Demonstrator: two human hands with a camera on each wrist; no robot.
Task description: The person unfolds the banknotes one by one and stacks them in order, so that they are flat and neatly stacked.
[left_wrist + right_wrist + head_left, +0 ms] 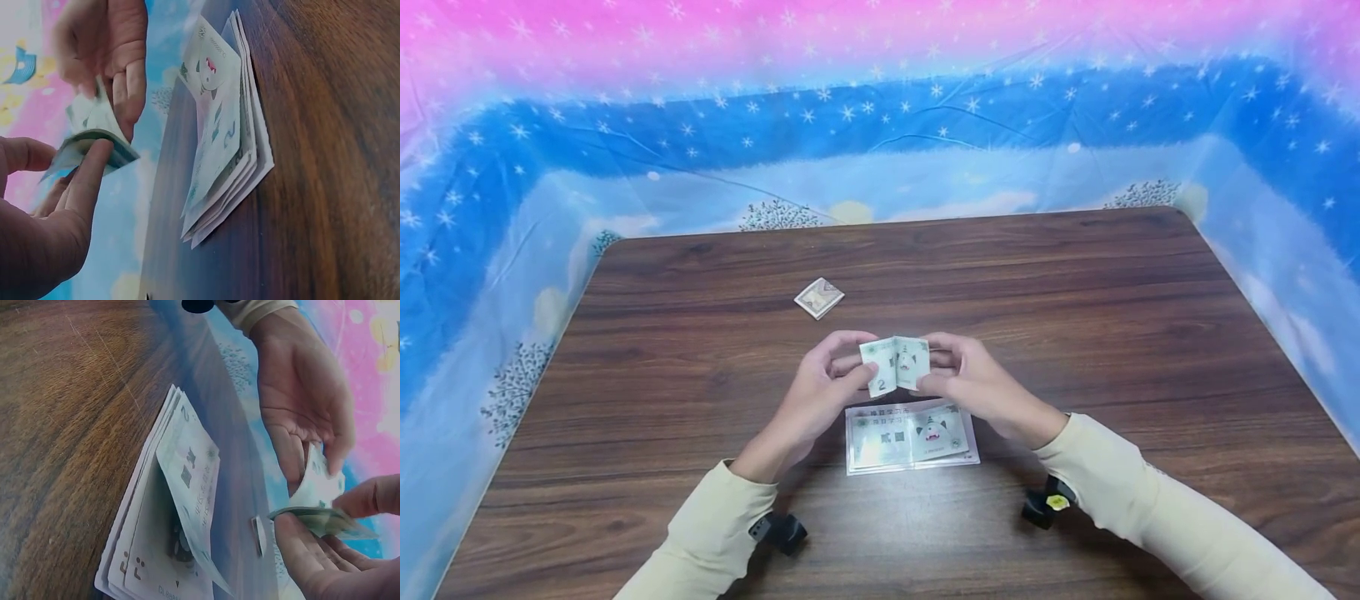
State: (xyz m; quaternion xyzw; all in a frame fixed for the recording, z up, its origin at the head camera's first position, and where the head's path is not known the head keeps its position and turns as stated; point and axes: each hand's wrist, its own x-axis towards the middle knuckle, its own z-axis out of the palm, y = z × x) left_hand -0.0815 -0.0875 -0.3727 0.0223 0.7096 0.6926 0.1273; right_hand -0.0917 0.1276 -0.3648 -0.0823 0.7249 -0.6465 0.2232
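Observation:
Between both hands a small pale-green play banknote (pixel 908 375) with a "2" and a cartoon face is held up, bent along a crease down its middle. My left hand (pixel 820 390) pinches its left end between thumb and fingers. At the right end my right hand (pixel 985 385) grips it the same way. Just below, on the table, lies a stack of play banknotes (pixel 880 457). Its top note (pixel 215 134) has a middle crease and lifts off the ones under it, as the wrist views show.
A small folded brownish note (pixel 820 298) lies farther back, left of the hands. The brown wood-grain table (pixel 1075 292) is bordered by a pink and blue snowflake-patterned cloth (pixel 880 125). Black wrist cameras hang under both sleeves.

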